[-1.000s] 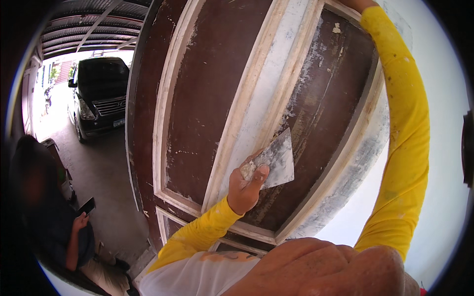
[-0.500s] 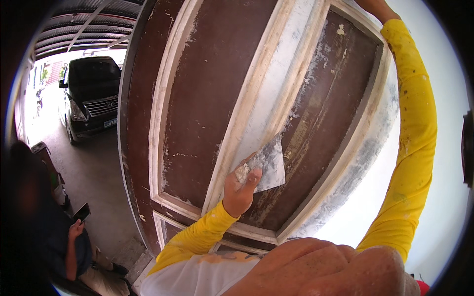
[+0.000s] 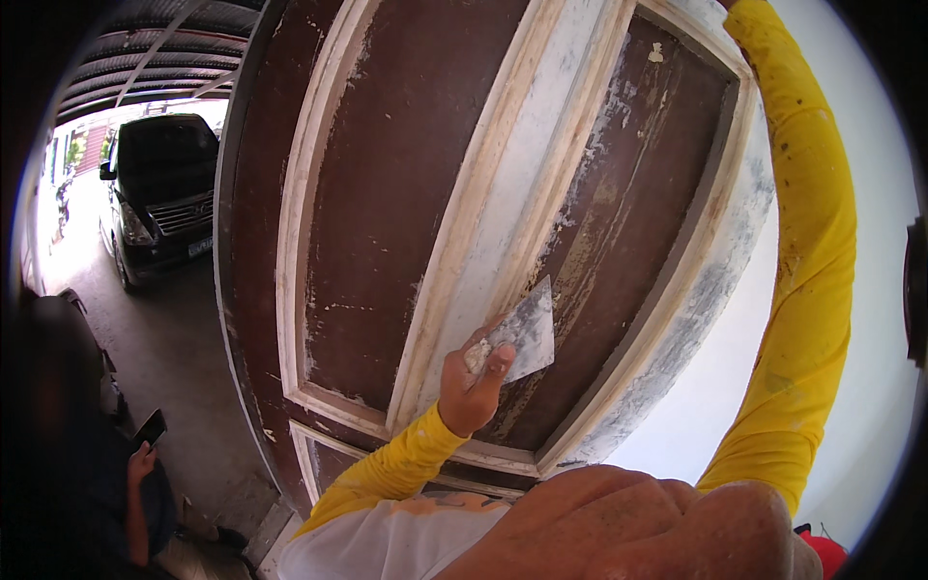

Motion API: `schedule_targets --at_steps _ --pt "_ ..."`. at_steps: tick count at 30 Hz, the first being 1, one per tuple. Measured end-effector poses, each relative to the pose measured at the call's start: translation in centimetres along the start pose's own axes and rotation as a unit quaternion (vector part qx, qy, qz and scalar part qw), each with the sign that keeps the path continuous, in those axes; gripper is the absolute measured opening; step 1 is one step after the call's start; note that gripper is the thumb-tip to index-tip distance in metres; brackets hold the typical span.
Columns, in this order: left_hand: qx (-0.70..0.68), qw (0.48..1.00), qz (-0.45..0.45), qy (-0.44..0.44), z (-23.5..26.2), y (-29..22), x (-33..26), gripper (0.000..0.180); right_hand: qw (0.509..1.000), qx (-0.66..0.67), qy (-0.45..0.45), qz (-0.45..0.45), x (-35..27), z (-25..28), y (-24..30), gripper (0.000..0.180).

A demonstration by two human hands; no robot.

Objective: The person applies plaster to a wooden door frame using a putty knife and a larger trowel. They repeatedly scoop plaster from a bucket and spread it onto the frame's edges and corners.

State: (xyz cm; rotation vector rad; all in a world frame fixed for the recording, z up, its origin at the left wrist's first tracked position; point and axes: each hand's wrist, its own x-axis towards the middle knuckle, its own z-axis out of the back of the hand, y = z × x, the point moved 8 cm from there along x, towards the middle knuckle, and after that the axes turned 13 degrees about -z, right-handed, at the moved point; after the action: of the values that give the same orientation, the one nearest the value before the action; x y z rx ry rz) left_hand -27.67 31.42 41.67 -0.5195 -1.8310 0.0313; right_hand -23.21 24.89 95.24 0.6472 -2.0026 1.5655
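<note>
My left hand (image 3: 469, 391) is wrapped round a broad putty knife (image 3: 527, 333), thumb pressed on its flat, smeared blade. A lump of pale putty (image 3: 477, 356) sits by my fingers. The blade is in front of the right-hand brown panel of a wooden door (image 3: 387, 174); whether it touches the surface I cannot tell. This panel has scraped, pale streaks (image 3: 592, 242) and white smears along its left moulding. My right arm, in a yellow sleeve (image 3: 807, 232), reaches up along the door's right side. The right hand lies beyond the upper edge, so its fingers are hidden.
A white wall (image 3: 880, 319) stands to the right of the door. On the left, a person (image 3: 87, 464) holds a phone (image 3: 150, 428). Beyond them a black van (image 3: 164, 193) is parked under a metal roof. Something red (image 3: 822, 553) shows at lower right.
My view has shifted slightly, so the door and van appear further left. My right hand has slipped out of the top of the picture. The putty knife stays in my left hand, slightly turned.
</note>
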Motion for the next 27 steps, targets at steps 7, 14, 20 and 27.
schedule_targets --at_steps 7,14,20,27 --pt "-0.010 1.000 0.002 -0.010 0.4 -0.5 0.2 0.057 0.999 -0.013 0.039 0.034 -3.3 -0.5 0.3 0.053" --pt "0.014 1.000 -0.002 -0.014 0.3 -0.2 0.0 0.053 0.999 -0.008 -0.018 0.037 -1.8 0.9 0.5 0.050" --pt "-0.011 0.999 0.004 -0.030 0.3 -0.2 0.0 0.051 0.998 0.017 -0.018 0.058 -1.8 -2.4 2.4 0.054" --pt "0.030 0.999 -0.018 -0.002 0.1 -0.5 0.1 0.050 0.999 0.033 0.013 0.029 0.5 -0.6 -0.6 0.054"
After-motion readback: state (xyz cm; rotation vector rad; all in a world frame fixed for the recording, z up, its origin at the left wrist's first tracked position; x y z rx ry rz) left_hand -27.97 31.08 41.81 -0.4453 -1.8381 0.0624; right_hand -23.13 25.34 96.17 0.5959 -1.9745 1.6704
